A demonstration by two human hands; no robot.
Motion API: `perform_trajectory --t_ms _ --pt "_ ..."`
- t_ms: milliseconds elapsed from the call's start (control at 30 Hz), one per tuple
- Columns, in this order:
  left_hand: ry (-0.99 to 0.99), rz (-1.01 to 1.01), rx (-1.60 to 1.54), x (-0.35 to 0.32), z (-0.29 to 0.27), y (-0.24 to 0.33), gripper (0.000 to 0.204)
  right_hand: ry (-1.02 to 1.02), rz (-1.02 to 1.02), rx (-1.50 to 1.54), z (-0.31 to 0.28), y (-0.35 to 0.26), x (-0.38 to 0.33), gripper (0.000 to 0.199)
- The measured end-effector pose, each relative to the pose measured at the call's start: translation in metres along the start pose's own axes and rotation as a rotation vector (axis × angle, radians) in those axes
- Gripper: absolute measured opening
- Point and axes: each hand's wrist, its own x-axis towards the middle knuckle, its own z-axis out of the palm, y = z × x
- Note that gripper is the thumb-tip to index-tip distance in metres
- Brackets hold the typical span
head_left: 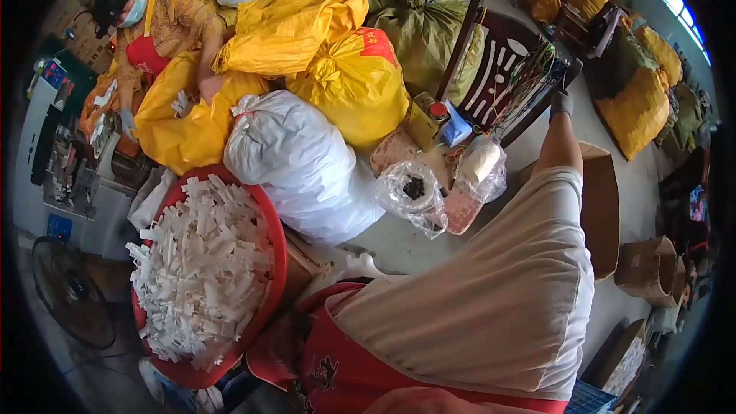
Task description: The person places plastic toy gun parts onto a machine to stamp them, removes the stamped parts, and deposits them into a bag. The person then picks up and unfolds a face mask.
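My right arm, in a loose off-white sleeve (491,276), stretches away to the far right. At its end my right hand (562,102), in a grey glove, is at the edge of a dark chair (497,57) with a slatted back. Beside it, a bundle of thin coloured strings or wires (529,88) hangs over the chair. The fingers are too small and dark to show whether they hold any of them. My left hand is out of view. Below the chair lie a clear plastic bag with dark pieces (414,188) and another clear bag with pale contents (481,165).
At left stands a red tub (277,261) heaped with white plastic pieces (203,268). A white sack (295,157) and yellow sacks (353,88) lie behind it. A masked co-worker (180,23) handles a yellow sack at far left. A fan (73,291) and cardboard boxes (648,268) stand around.
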Motion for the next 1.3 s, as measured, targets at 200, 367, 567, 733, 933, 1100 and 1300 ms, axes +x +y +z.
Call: perform_trajectory --t_ms 200,367,567,733,933,1100,1300 --pt "-0.197 -0.039 -0.034 -0.039 0.039 -0.012 0.021 0.572 -0.057 0.346 -0.045 -0.023 0.026 0.035" --pt "-0.204 -0.112 -0.012 -0.066 0.027 -0.025 0.021 0.789 -0.410 0.379 -0.093 -0.167 -0.001 0.050" --pt "-0.182 -0.198 -0.011 -0.094 0.007 -0.050 0.020 1.063 -1.017 0.272 -0.158 -0.324 -0.132 0.036" --pt "-0.139 -0.343 0.005 -0.152 -0.014 -0.083 0.020 0.048 -1.534 1.120 -0.131 -0.416 -0.357 0.024" --pt "0.040 -0.323 -0.273 -0.142 -0.015 -0.068 0.018 -1.854 -0.722 1.531 -0.086 -0.424 -0.594 0.003" --pt "0.266 -0.231 -0.483 -0.098 -0.020 -0.012 0.050 -2.282 -0.523 1.381 -0.074 -0.405 -0.759 0.011" --pt "0.668 -0.039 -0.086 -0.066 -0.040 0.021 0.091 -2.696 -0.020 0.957 -0.056 -0.340 -0.877 0.023"
